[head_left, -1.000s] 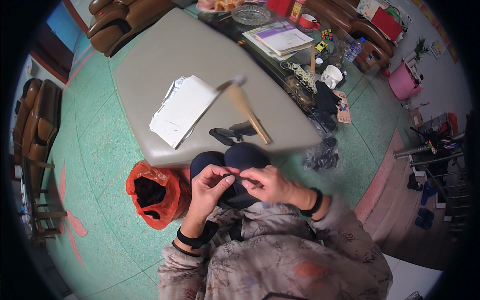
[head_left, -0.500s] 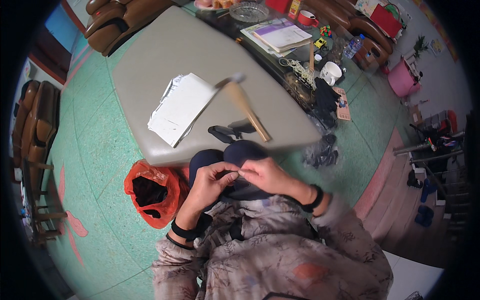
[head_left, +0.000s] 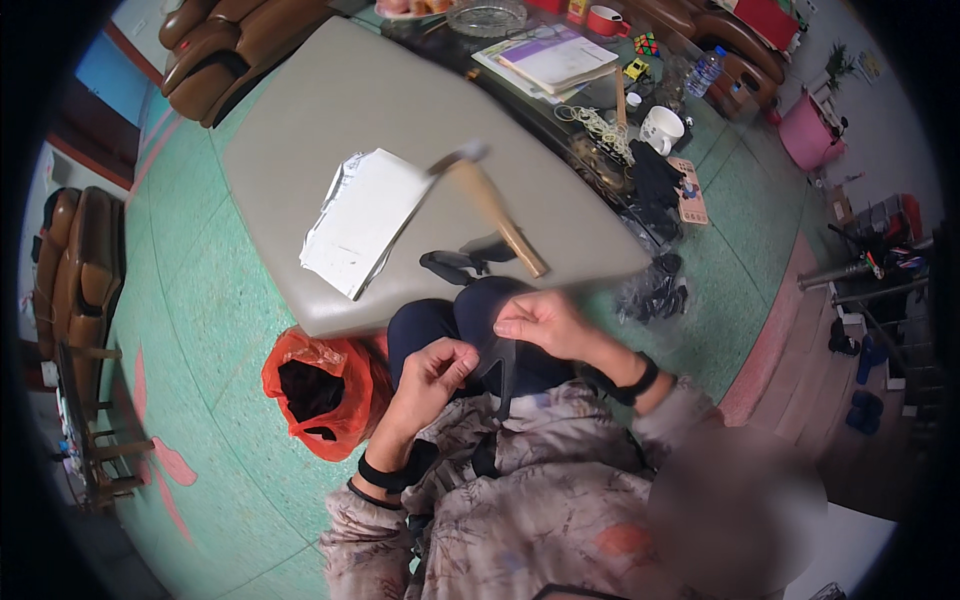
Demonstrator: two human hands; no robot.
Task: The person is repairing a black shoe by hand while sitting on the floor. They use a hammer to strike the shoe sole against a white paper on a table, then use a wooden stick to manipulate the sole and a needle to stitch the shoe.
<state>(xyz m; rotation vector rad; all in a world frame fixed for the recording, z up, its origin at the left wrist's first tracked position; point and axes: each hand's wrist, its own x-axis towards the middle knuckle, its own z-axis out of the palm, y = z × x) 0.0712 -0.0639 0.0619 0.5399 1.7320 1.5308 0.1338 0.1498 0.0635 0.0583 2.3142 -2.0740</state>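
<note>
My left hand (head_left: pixel 430 385) and my right hand (head_left: pixel 550 325) pinch a thin, dark flexible piece (head_left: pixel 497 370) between them over my navy-clad knees (head_left: pixel 420 325), the right hand higher. On the grey padded surface (head_left: pixel 270 200) in front of me lie white papers (head_left: pixel 360 215), a long wooden-handled tool (head_left: pixel 500 225) with a blurred head, and dark pieces (head_left: pixel 450 265). An orange plastic bag (head_left: pixel 355 400) with dark contents stands by my left leg.
A dark cluttered table (head_left: pixel 560 140) holds notebooks, string and a white mug (head_left: pixel 660 130). Black bundles in clear plastic (head_left: pixel 655 290) lie right of the padded surface. Brown sofas (head_left: pixel 200 65), a wooden chair (head_left: pixel 100 455) and metal tubing (head_left: pixel 830 280) stand around. A blurred patch covers the lower right.
My hands were close together; now they are apart, the right moved up and rightward, with the dark piece visible stretched between them. The blurred patch has appeared.
</note>
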